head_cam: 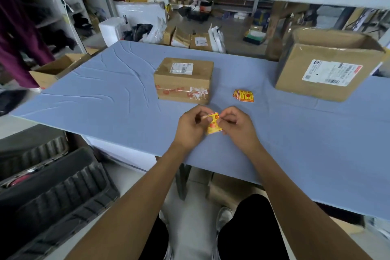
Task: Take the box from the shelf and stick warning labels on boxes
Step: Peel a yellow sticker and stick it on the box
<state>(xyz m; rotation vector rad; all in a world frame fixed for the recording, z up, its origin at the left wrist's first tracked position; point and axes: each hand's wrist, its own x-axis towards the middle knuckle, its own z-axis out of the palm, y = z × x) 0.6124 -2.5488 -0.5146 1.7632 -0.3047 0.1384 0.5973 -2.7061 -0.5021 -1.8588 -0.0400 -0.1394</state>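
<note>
Peeling the warning label [213, 125] from its backing is the step I judge myself to be in: the small yellow-and-red sticker sits between my two hands, just above the near edge of the bench [105, 95], curled and bent at its top corner. My left hand [190, 127] pinches its left side and my right hand [237, 125] pinches the right, fingers closed on the paper; I cannot tell which layer each holds. To do this well I should lift one corner slowly, keep the sticky face off my fingertips, and hold the label flat so it does not fold on itself.

The small box [183, 80] waits just beyond my hands, closed and taped, with a white shipping slip on its top. I should choose a bare patch of cardboard clear of that slip and the torn tape on its front, then press from one edge across to push out bubbles. The spare labels [243, 96] lie to the right of it, and a larger open box [329, 65] stands well apart at the far right.
</note>
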